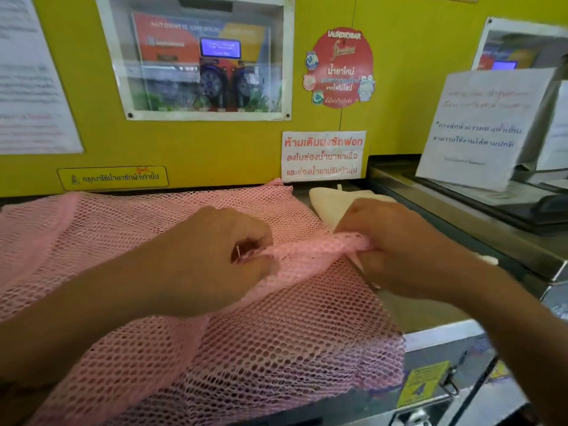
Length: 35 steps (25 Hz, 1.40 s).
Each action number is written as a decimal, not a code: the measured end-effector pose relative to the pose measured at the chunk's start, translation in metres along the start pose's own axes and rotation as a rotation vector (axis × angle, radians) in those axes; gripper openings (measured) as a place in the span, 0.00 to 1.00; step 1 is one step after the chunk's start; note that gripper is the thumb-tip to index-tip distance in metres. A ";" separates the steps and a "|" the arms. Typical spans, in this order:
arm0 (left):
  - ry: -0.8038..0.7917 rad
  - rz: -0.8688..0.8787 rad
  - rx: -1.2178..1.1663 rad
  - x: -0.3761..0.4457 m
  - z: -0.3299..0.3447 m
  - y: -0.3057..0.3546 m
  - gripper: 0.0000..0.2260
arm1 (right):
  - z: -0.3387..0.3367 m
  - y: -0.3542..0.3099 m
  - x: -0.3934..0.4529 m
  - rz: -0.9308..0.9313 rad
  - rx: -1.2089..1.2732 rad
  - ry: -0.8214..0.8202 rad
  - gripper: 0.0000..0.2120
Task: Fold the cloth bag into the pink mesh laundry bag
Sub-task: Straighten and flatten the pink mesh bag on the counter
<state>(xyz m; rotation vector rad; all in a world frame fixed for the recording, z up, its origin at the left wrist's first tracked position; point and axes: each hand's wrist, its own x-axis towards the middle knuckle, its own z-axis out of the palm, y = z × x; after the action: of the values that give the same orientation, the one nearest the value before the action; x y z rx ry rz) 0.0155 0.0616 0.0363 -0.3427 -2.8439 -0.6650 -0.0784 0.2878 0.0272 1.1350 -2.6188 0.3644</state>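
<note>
Here, the left hand [212, 256] and right hand [396, 241] both pinch the pink mesh bag [292, 318]; the cloth bag [329, 201] lies just behind.

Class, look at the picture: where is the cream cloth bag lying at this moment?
The cloth bag lies on the metal counter right of centre in the head view, just beyond the right hand and beside the pink mesh bag's right edge, below the white warning sign.
</note>
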 end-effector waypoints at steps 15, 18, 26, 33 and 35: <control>-0.004 -0.181 0.041 -0.037 -0.006 -0.034 0.18 | 0.002 -0.012 0.011 -0.205 -0.097 -0.629 0.25; 0.077 -0.483 0.285 -0.053 -0.015 -0.078 0.31 | -0.008 -0.030 0.036 -0.184 -0.175 -0.618 0.32; 0.235 -0.598 0.206 -0.110 -0.034 -0.125 0.21 | 0.028 -0.138 0.128 -0.457 -0.112 -0.628 0.33; 0.487 -0.892 0.287 -0.178 -0.067 -0.163 0.18 | 0.047 -0.202 0.186 -0.478 -0.251 -0.609 0.31; 0.504 -1.008 0.355 -0.192 -0.066 -0.180 0.18 | 0.062 -0.228 0.210 -0.543 -0.164 -0.448 0.28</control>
<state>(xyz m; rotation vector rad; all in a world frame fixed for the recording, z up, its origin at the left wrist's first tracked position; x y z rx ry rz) 0.1597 -0.1594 -0.0267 1.1903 -2.3951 -0.2790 -0.0570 -0.0253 0.0677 1.9668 -2.4629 -0.2391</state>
